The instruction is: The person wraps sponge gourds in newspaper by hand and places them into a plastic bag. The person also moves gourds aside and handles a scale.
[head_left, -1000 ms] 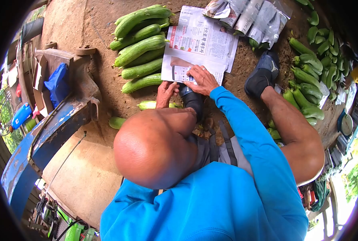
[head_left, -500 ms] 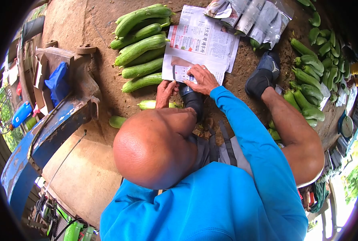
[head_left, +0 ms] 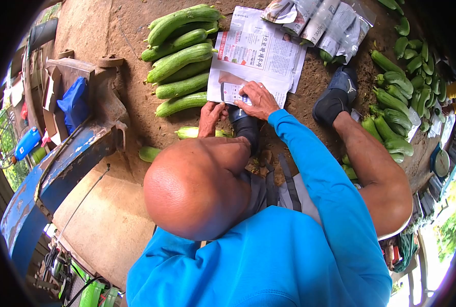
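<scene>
A newspaper sheet (head_left: 261, 59) lies on the ground in front of me, over my left shoe. My left hand (head_left: 212, 117) pinches its near left corner between thumb and fingers. Along the same near edge, my right hand (head_left: 259, 101) grips the paper with bent fingers on top and the thumb at the border. Left of the sheet is a row of long green cucumbers (head_left: 183, 67), the nearest touching the paper. A single cucumber (head_left: 189, 133) lies just behind my left hand, partly covered by it and my head.
Newspaper-wrapped rolls (head_left: 320, 25) lie in clear plastic beyond the sheet. More green cucumbers (head_left: 391, 110) are heaped at the right, past my right shoe (head_left: 336, 89). At the left stands a rusty blue metal frame (head_left: 54, 174) with a blue bag (head_left: 74, 105).
My right hand's fingers have shifted very slightly on the paper edge. The left hand and the cucumbers stay where they were.
</scene>
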Demonstrator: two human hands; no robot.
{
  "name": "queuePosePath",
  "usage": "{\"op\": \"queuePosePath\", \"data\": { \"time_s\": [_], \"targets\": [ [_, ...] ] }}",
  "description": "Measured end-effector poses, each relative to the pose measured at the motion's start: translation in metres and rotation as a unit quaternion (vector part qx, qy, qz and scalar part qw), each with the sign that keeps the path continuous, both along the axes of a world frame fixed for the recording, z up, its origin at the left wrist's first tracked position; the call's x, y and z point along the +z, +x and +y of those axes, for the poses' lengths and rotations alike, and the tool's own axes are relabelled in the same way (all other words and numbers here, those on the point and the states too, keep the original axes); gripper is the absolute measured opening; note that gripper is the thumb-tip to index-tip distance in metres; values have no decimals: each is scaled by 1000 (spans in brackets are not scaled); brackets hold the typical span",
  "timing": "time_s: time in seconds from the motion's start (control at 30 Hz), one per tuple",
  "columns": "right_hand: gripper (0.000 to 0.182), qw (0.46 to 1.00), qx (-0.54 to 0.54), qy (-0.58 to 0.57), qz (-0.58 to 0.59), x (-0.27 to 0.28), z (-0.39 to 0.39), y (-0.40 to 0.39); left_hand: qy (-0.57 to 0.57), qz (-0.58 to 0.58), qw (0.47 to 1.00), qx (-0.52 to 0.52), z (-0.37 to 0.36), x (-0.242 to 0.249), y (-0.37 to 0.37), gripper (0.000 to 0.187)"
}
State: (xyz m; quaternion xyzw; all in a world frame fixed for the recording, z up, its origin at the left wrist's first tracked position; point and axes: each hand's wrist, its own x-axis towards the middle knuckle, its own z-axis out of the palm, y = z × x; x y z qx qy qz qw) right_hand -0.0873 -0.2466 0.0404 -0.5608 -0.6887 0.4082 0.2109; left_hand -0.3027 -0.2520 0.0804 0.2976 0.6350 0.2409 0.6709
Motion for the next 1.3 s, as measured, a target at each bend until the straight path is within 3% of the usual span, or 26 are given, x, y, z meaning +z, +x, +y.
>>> {"op": "queuePosePath", "data": {
  "time_s": [0.43, 0.63, 0.73, 0.83, 0.87, 1.0, 1.1, 1.17, 1.23, 1.3],
  "targets": [
    [38, 1000, 6, -15, 6, 3, 1, 0, -12, 16, 1000, -2, 4, -2, 2, 23],
    [44, 1000, -2, 9, -6, 13, -1, -8, -35, 106, 993, 34, 11, -7, 10, 36],
    [39, 999, -13, 32, -25, 14, -1, -12, -48, 131, 990, -34, 16, -12, 10, 50],
    [30, 999, -11, 40, -28, 10, 0, -9, -51, 112, 992, -38, 16, -16, 9, 56],
    [25, 999, -11, 33, -18, 9, 1, -7, -54, 119, 987, -89, 20, -16, 4, 60],
    [18, 997, -28, 43, 49, 9, 9, -2, -21, 100, 993, -64, 19, -13, 4, 63],
    [18, 996, -86, 23, 27, 15, 20, 2, -14, 145, 984, -103, 23, -1, -5, 57],
    [21, 995, -90, 32, 19, 25, 31, 8, 120, 353, 918, -133, 30, 2, -13, 48],
    [24, 993, -121, 4, 9, 34, 35, 11, 242, 374, 893, -60, 46, 25, -21, 31],
    [28, 995, -104, -5, 4, 37, 37, 13, 360, 393, 843, -75, 78, 34, -39, 23]
  ]
}}
